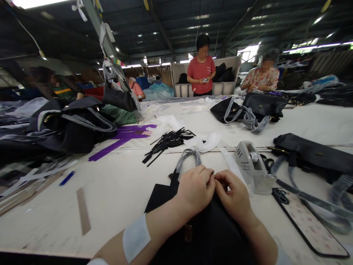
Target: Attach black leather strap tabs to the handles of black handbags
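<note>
A black handbag (pixel 205 235) lies at the table's near edge, under both of my hands. Its handle (pixel 190 154), wrapped in clear plastic, loops up beyond my wrist. My left hand (pixel 196 186) is closed, fingers curled, at the bag's upper part. Right beside it my right hand (pixel 231 189) pinches with thumb and forefinger, the fingertips of both hands nearly touching. Whatever sits between the fingertips is small and mostly hidden. Past the handle lies a pile of black strips (pixel 169 141).
To the right stand a tape dispenser (pixel 255 167), a phone (pixel 309 222) and a black bag (pixel 314 154) with wrapped straps. More black bags (pixel 249 108) lie further back; others (pixel 74 129) are heaped left, near purple strips (pixel 121 140). Several people work around the table.
</note>
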`<state>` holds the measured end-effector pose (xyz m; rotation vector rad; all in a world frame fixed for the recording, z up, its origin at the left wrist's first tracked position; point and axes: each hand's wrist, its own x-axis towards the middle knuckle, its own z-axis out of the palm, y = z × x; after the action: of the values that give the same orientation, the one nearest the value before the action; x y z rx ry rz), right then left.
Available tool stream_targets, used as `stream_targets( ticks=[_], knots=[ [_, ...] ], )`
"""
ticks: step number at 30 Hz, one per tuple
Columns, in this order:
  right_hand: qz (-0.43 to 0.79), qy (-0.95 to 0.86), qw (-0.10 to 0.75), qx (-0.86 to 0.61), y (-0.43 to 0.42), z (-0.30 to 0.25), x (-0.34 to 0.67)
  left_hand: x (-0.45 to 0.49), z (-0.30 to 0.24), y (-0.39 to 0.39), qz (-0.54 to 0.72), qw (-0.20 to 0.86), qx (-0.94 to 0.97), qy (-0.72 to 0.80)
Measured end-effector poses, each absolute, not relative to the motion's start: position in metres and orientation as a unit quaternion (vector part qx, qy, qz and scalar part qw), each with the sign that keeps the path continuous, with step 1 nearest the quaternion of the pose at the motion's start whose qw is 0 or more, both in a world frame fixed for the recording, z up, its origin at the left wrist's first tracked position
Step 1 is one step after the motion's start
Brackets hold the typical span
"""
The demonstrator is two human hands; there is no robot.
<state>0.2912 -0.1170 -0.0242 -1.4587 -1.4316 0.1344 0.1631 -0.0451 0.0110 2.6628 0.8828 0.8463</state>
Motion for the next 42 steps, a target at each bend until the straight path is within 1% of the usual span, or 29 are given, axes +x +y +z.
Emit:
stream_targets(
  ticks=[5,9,13,16,19,22,25,27,33,37,42],
  knots=[
    [0.039,-0.588,0.537,-0.604,-0.120,-0.023,0.291,0.163,0.014,-0.033,0.309,0.179,0.883,0.303],
    [0.036,-0.543,0.585,-0.602,-0.120,-0.028,0.291,0.162,0.018,-0.031,0.327,0.212,0.870,0.302],
    [0.121,-0.451,0.646,-0.604,-0.120,-0.032,0.291,0.163,0.021,-0.037,0.352,0.216,0.864,0.289],
    [0.176,-0.415,0.669,-0.591,-0.120,-0.032,0.292,0.164,0.021,-0.040,0.361,0.214,0.865,0.275],
    [0.216,-0.403,0.678,-0.575,-0.119,-0.032,0.292,0.164,0.017,-0.041,0.382,0.190,0.865,0.264],
    [0.239,-0.388,0.690,-0.563,-0.118,-0.030,0.293,0.164,0.011,-0.045,0.415,0.105,0.870,0.247],
    [0.243,-0.371,0.695,-0.566,-0.117,-0.030,0.292,0.165,0.007,-0.050,0.383,0.044,0.889,0.247],
    [0.248,-0.371,0.690,-0.570,-0.117,-0.029,0.292,0.166,0.005,-0.053,0.352,0.053,0.894,0.270],
    [0.257,-0.396,0.665,-0.578,-0.118,-0.030,0.292,0.171,0.007,-0.054,0.315,0.144,0.878,0.330],
    [0.252,-0.400,0.664,-0.579,-0.118,-0.030,0.290,0.172,0.006,-0.051,0.318,0.142,0.875,0.336],
    [0.252,-0.372,0.684,-0.575,-0.117,-0.030,0.289,0.174,0.003,-0.048,0.321,0.119,0.876,0.340]
  ],
)
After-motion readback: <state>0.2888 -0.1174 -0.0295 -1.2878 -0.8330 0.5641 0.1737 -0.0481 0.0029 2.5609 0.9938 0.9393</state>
